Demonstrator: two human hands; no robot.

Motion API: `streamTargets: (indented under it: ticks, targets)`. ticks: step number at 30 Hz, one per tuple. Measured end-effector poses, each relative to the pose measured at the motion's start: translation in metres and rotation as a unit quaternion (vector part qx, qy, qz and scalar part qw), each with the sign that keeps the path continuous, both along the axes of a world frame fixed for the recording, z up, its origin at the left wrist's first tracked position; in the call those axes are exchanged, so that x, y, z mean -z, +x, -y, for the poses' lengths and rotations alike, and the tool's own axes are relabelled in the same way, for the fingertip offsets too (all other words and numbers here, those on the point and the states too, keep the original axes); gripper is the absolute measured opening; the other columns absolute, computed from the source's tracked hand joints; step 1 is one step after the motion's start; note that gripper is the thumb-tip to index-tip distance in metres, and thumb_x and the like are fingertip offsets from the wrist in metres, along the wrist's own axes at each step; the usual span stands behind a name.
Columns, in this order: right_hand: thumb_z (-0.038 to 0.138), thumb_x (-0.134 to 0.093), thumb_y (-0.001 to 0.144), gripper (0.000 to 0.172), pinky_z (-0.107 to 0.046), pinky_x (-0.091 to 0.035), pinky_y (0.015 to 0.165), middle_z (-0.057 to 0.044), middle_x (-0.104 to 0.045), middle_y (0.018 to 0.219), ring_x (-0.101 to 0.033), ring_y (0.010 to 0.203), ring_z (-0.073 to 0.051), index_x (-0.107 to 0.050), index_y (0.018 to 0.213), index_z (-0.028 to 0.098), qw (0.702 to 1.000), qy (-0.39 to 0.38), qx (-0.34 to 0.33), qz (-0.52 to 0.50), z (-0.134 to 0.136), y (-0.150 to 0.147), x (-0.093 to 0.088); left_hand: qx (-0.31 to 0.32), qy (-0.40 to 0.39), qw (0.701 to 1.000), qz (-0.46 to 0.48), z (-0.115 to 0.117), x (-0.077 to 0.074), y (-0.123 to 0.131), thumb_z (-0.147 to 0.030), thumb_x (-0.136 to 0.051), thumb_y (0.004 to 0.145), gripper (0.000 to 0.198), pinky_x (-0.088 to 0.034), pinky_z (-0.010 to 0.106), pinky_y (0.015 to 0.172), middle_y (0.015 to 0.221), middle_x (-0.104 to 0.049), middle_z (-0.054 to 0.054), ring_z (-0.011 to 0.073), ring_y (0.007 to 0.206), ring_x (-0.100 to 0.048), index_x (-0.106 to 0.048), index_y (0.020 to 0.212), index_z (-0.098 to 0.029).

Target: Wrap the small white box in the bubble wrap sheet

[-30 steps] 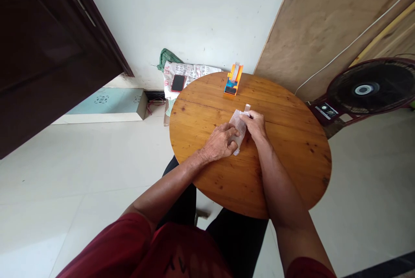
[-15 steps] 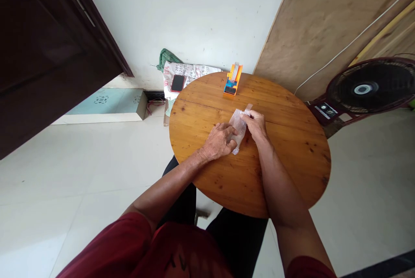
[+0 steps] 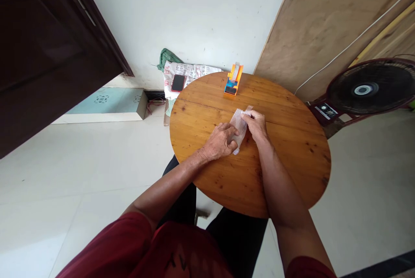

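Plastic packet [image 3: 239, 127] lies flat between the fingers of both hands: the right hand [image 3: 254, 123] pinches its far right corner between thumb and forefinger, while the left hand [image 3: 221, 141] rests over its left side, fingers loosely spread and thumb apart. Work looks partway along: the translucent film is already in a narrow oblong, yet a pale strip [image 3: 249, 108] pokes out beyond the right fingertips, seemingly not smoothed down; whether the pinch takes it in is too small to tell. The packet's near end shows uncovered past the left thumb. Farther out on the tabletop [image 3: 292, 157], an orange tape dispenser [image 3: 234, 80] stands untouched near the far edge.
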State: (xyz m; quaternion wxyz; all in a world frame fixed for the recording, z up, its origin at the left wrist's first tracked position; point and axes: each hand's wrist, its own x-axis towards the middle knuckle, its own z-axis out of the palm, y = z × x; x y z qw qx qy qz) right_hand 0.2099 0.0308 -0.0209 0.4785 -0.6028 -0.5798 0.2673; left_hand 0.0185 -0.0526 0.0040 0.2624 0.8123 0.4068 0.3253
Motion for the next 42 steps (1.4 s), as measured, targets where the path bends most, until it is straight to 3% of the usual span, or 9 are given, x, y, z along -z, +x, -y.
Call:
streamTargets:
  ticks: [7, 15, 22, 32, 39, 42]
  targets:
    - [0.049, -0.064, 0.065, 0.030, -0.027, -0.032, 0.058, 0.005, -0.047, 0.061, -0.041, 0.062, -0.014, -0.060, 0.063, 0.020, 1.000, -0.005, 0.010, 0.007, 0.0002, 0.0001, -0.0019, 0.002, 0.006, 1.000, 0.028, 0.0002, 0.0038, 0.0010, -0.014, -0.056, 0.073, 0.038, -0.046, 0.041, 0.105, 0.120, -0.063, 0.011, 0.0245, 0.111, -0.058, -0.067, 0.110, -0.014]
    - [0.049, -0.063, 0.064, 0.030, -0.027, -0.030, 0.056, 0.005, -0.044, 0.061, -0.038, 0.061, -0.013, -0.058, 0.063, 0.020, 1.000, -0.012, 0.009, -0.002, -0.0027, 0.0011, 0.0020, 0.008, -0.004, 1.000, 0.006, -0.0002, 0.0000, -0.0003, -0.015, -0.056, 0.075, 0.055, -0.046, 0.044, 0.105, 0.124, -0.063, 0.010, 0.0252, 0.109, -0.056, -0.059, 0.130, -0.017]
    - [0.050, -0.062, 0.064, 0.030, -0.027, -0.030, 0.057, 0.005, -0.042, 0.059, -0.037, 0.061, -0.014, -0.056, 0.060, 0.021, 0.999, -0.014, 0.018, 0.032, -0.0022, 0.0014, 0.0014, 0.004, 0.003, 1.000, -0.001, 0.0003, 0.0010, 0.0003, -0.016, -0.055, 0.077, 0.042, -0.048, 0.042, 0.103, 0.116, -0.063, 0.011, 0.0255, 0.109, -0.058, -0.070, 0.115, -0.016]
    - [0.048, -0.063, 0.064, 0.028, -0.028, -0.033, 0.058, 0.004, -0.046, 0.057, -0.041, 0.061, -0.015, -0.056, 0.058, 0.021, 0.999, -0.014, 0.021, 0.030, -0.0034, 0.0009, 0.0014, -0.003, 0.019, 1.000, -0.001, -0.0011, 0.0044, 0.0017, -0.016, -0.055, 0.074, 0.048, -0.047, 0.044, 0.104, 0.118, -0.067, 0.012, 0.0265, 0.109, -0.059, -0.067, 0.120, -0.013]
    - [0.046, -0.065, 0.066, 0.027, -0.028, -0.036, 0.060, 0.004, -0.054, 0.063, -0.044, 0.064, -0.015, -0.061, 0.062, 0.020, 1.000, 0.003, 0.010, 0.012, -0.0057, 0.0033, 0.0062, -0.023, 0.035, 0.999, -0.032, 0.0024, -0.0013, 0.0002, -0.020, -0.056, 0.076, 0.050, -0.048, 0.047, 0.103, 0.118, -0.067, 0.014, 0.0296, 0.110, -0.058, -0.067, 0.123, -0.010]
    - [0.047, -0.065, 0.066, 0.028, -0.027, -0.033, 0.058, 0.005, -0.050, 0.061, -0.041, 0.061, -0.014, -0.061, 0.062, 0.020, 1.000, -0.003, 0.012, 0.019, -0.0064, 0.0045, 0.0079, -0.020, 0.032, 0.999, -0.032, 0.0028, -0.0018, -0.0004, -0.020, -0.056, 0.076, 0.049, -0.049, 0.046, 0.103, 0.118, -0.066, 0.014, 0.0287, 0.109, -0.060, -0.067, 0.123, -0.011]
